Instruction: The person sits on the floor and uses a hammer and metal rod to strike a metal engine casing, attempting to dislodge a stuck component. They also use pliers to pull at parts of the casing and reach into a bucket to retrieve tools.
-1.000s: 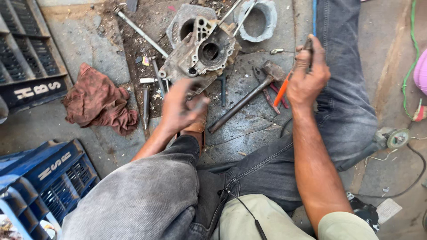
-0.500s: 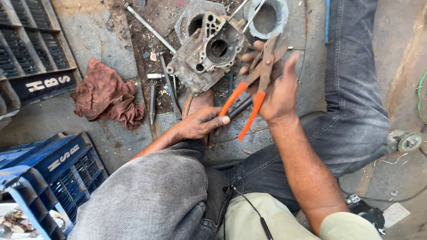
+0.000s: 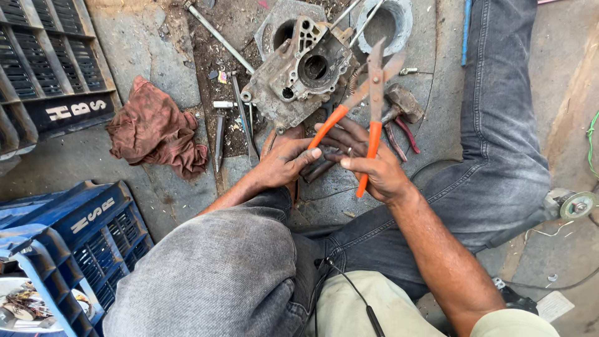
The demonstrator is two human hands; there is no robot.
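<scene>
Fingers (image 3: 349, 163) of the right hand (image 3: 374, 171) are clamping on the orange-handled pliers (image 3: 373, 118), handles spread, tip up; the left hand (image 3: 284, 163) is pinching one handle. Holding both handles firmly would steady them. They are hovering just above the floor (image 3: 156, 56), near the metal casing (image 3: 299, 75) and hammer (image 3: 402, 103); the rag (image 3: 156, 134) and blue crate (image 3: 68, 231) are crowding the left.
</scene>
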